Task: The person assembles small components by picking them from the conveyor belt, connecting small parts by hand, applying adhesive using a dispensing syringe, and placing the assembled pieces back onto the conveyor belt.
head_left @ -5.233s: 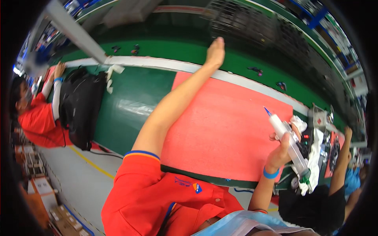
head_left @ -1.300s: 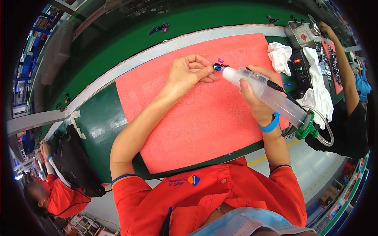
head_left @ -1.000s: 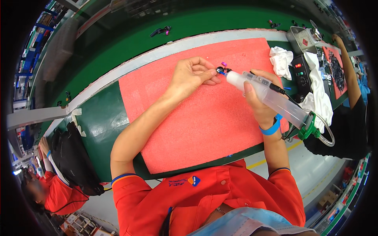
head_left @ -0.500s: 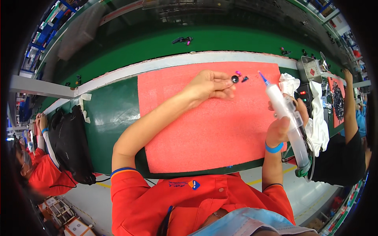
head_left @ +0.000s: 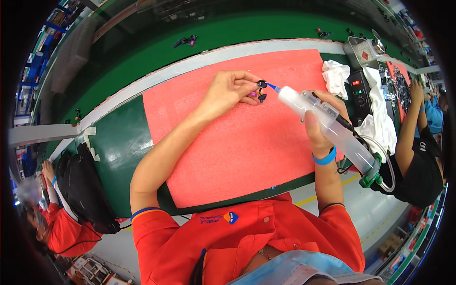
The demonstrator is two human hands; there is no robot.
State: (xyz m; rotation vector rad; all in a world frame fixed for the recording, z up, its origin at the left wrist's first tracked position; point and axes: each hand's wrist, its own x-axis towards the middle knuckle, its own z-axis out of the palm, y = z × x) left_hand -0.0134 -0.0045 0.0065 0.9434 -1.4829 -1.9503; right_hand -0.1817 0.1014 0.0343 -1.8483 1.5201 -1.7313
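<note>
Holding: the left hand [head_left: 228, 90] pinches a small black part [head_left: 261, 84] between fingertips and thumb, just above the far edge of the pink foam mat [head_left: 237, 142].
Second piece: another small dark bit with a purple spot [head_left: 260, 97] sits just under the pinched one, touching or nearly touching the fingers; which of the two, I cannot tell.
Right hand: the right hand [head_left: 319, 124] is wrapped around the barrel of a large clear syringe dispenser [head_left: 327, 126], thumb laid along its near side, a blue band on the wrist.
Container: the barrel is translucent and looks pale or milky inside; how full it is cannot be read.
Long axis: the dispenser runs diagonally, from its green end cap [head_left: 370, 178] at the lower right up to its tip at the upper left.
Pointing: its blue needle tip [head_left: 272, 87] aims up-left at the black part and meets it or stands just beside it.
Hose: a thin clear tube [head_left: 387, 164] loops out from the green cap.
Nearby: a white cloth [head_left: 335, 76] lies at the mat's far right corner, beside a black control box [head_left: 360, 90].
Surface: the mat rests on a green bench [head_left: 114, 137].
</note>
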